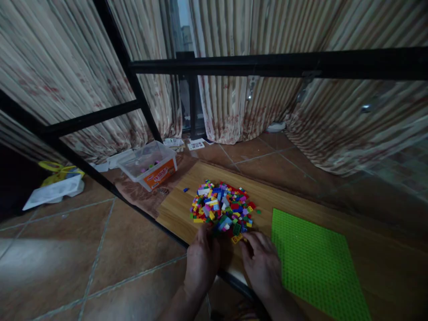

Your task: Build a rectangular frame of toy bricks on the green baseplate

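A heap of small building bricks (pixel 219 203) in many colours lies on the wooden board. At its near edge, my left hand (pixel 201 256) has its fingers curled inward. Whatever those fingertips hold, if anything, is hidden behind them. My right hand (pixel 262 261) pinches the end of a yellow building brick (pixel 236 238) just in front of the heap. A dark green brick (pixel 236 229) lies right behind the yellow one. To the right of my right hand, a bright green studded baseplate (pixel 314 258) lies flat.
The wooden board (pixel 180 205) has a black metal edge on my side. A clear plastic tub (pixel 150 165) with an orange label stands beyond its left end. One blue brick (pixel 186 190) lies apart from the heap. Black-framed glass (pixel 234 67) and striped curtains (pixel 227 107) rise behind.
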A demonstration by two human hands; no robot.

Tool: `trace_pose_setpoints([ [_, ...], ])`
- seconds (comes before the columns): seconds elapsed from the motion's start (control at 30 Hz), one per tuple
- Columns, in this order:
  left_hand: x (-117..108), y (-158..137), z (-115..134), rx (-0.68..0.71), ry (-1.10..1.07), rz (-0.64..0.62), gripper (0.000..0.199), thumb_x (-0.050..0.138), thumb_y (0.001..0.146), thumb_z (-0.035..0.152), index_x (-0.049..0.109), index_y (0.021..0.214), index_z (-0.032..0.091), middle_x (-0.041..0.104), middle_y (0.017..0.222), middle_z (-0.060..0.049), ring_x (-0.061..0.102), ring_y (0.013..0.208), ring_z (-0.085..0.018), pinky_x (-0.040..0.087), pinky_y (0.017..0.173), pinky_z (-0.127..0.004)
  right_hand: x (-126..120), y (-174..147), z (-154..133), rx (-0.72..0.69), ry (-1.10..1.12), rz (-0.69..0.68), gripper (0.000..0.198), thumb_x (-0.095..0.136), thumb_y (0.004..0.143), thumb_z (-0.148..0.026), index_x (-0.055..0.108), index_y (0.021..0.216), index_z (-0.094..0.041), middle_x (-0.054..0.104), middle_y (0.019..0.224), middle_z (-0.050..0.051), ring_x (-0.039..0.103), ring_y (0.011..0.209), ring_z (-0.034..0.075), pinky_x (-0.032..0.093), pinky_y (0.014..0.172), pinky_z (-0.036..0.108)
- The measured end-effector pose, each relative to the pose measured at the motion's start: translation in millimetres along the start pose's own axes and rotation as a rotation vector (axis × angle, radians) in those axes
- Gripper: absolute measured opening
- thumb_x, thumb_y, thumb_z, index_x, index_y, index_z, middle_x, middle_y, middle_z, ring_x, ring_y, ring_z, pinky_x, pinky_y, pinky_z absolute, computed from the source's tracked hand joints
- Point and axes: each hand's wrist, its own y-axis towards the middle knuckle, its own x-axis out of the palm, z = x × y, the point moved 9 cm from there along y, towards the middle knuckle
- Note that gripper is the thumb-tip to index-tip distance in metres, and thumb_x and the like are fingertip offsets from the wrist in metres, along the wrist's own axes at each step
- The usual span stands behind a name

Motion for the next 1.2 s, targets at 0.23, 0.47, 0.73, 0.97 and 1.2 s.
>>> trace_pose_setpoints([
  [0.23,-7.6,-6.4,4.9,0.151,-0.005,0.119,0.024,0.047,0.085,0.015,0.057,0.106,0.019,0.068,0.094,-0.006,0.068,0.085,-0.019,0.053,0.075,-0.028,-6.1,3.3,-21.6,-0.046,0.034,0.034,0.028,0.056,0.088,-0.026,0.059,0.115,-0.019,0.064,0.1,0.008,0.057,0.094,0.024,0.044,0.083,0.038],
  [0.47,-5.1,-13.5,20.1,0.319,-0.051,0.162,0.019,0.048,0.087,0.017,0.062,0.101,0.018,0.066,0.09,-0.005,0.066,0.079,-0.015,0.053,0.071,-0.024,-1.0,33.1,-44.0,-0.104,0.085,-0.005,0.025,0.053,0.091,-0.028,0.061,0.114,-0.022,0.066,0.094,0.006,0.058,0.089,0.023,0.043,0.08,0.037],
  [0.73,-4.1,-0.8,-5.0,0.075,-0.309,0.114,0.02,0.055,0.081,0.022,0.067,0.096,0.018,0.07,0.088,-0.005,0.067,0.081,-0.018,0.053,0.074,-0.028,-2.1,19.0,-24.0,-0.066,0.254,0.074,0.014,0.052,0.092,-0.026,0.066,0.096,-0.025,0.068,0.088,0.001,0.06,0.083,0.017,0.042,0.078,0.032],
  [0.97,14.4,0.0,-28.5,-0.444,-0.954,-0.06,0.025,0.067,0.073,0.031,0.067,0.089,0.012,0.063,0.066,0.001,0.058,0.057,-0.01,0.046,0.055,-0.019,-4.4,6.1,-12.7,-0.084,0.142,0.072,0.018,0.052,0.091,-0.024,0.068,0.098,-0.024,0.068,0.096,0.004,0.06,0.09,0.019,0.044,0.082,0.035],
  [1.2,41.1,-24.5,-11.0,-0.768,-1.434,-0.289,0.03,0.072,0.069,0.017,0.066,0.098,0.013,0.06,0.072,0.001,0.055,0.056,-0.004,0.044,0.052,-0.013,-16.7,6.0,2.2,0.196,0.452,0.077,0.024,0.055,0.088,-0.036,0.068,0.104,-0.024,0.067,0.106,0.008,0.06,0.101,0.023,0.047,0.089,0.039],
])
